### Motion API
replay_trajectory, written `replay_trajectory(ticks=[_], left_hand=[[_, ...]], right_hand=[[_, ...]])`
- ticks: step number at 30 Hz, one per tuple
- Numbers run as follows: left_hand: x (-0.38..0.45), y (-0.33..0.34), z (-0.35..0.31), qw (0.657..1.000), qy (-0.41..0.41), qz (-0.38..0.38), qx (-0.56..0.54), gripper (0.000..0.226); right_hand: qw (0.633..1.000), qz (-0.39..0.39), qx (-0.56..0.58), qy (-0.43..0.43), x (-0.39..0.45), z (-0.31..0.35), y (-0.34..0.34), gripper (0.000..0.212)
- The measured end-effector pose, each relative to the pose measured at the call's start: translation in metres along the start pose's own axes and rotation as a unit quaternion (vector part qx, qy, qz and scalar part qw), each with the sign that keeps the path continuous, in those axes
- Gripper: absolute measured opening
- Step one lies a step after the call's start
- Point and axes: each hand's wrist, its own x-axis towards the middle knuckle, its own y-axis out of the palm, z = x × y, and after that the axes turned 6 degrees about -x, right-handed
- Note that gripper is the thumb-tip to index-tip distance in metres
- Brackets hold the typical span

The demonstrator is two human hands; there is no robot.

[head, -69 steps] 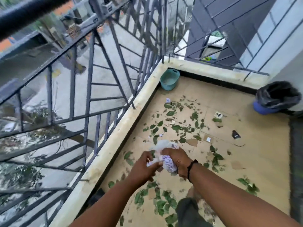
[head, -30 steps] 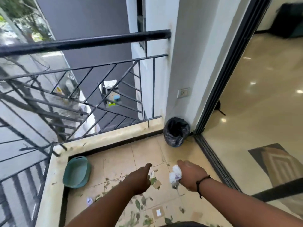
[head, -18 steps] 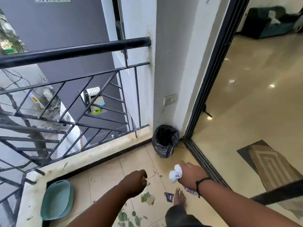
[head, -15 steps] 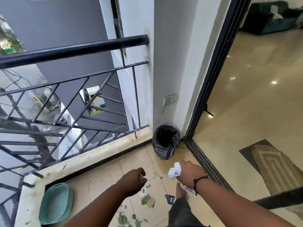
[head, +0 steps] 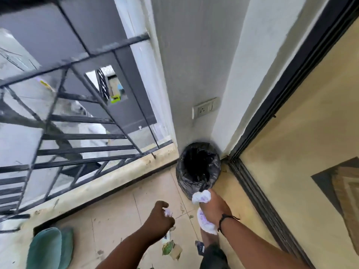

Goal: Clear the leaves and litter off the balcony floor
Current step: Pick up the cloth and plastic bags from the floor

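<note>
On a tiled balcony floor (head: 116, 216), a person's right hand (head: 214, 207) grips a crumpled white wrapper with purple print (head: 202, 197), the lettering too blurred to read, its long axis running from the wrist toward the black-lined bin (head: 198, 166) in the corner. The left hand (head: 160, 217) curls around a small white scrap (head: 168, 212). A leaf (head: 168, 247) lies near the feet.

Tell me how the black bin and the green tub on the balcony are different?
The black bin has a crinkly plastic bag lining it; the green tub has none. The bin sits in the corner by the door; the tub sits at the railing side. Both rest on the tiled floor.
</note>
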Motion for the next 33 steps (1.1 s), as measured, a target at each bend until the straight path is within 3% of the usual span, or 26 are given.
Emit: replay_trajectory(ticks=[2, 4, 8, 11, 16, 19, 21, 24, 29, 33], left_hand=[[0.045, 0.016, -0.006, 0.996, -0.048, 0.0, -0.072, 0.055], [0.089, 0.032, -0.007, 0.989, -0.084, -0.009, -0.121, 0.04], [0.171, 0.058, -0.007, 0.98, -0.12, -0.014, -0.157, 0.029], [0.221, 0.075, -0.012, 0.971, -0.117, -0.035, -0.204, 0.014], [0.273, 0.092, -0.03, 0.958, -0.098, -0.064, -0.263, 0.015], [0.293, 0.089, -0.03, 0.947, -0.114, -0.039, -0.298, 0.047], [0.297, 0.089, -0.03, 0.949, -0.122, -0.016, -0.291, 0.049], [0.291, 0.092, -0.02, 0.947, -0.137, -0.027, -0.29, 0.03], [0.252, 0.104, 0.04, 0.962, -0.161, -0.052, -0.216, 0.056], [0.194, 0.113, 0.091, 0.978, -0.17, -0.018, -0.119, 0.054]], right_hand=[[0.991, 0.004, 0.114, 0.066, 0.048, -0.006, 0.0, 0.03], [0.963, 0.015, 0.24, 0.123, 0.097, -0.013, 0.001, 0.041], [0.909, 0.008, 0.385, 0.158, 0.19, -0.028, 0.012, 0.09], [0.878, -0.015, 0.45, 0.163, 0.236, -0.031, 0.015, 0.062], [0.858, 0.018, 0.485, 0.167, 0.267, -0.041, 0.016, 0.068], [0.869, 0.016, 0.464, 0.173, 0.275, -0.053, 0.021, 0.084], [0.889, -0.005, 0.419, 0.183, 0.278, -0.063, 0.026, 0.097], [0.914, -0.001, 0.366, 0.176, 0.271, -0.073, 0.036, 0.077], [0.964, -0.008, 0.228, 0.14, 0.246, -0.076, 0.054, 0.061], [0.997, 0.036, 0.033, 0.055, 0.21, -0.08, 0.07, 0.056]])
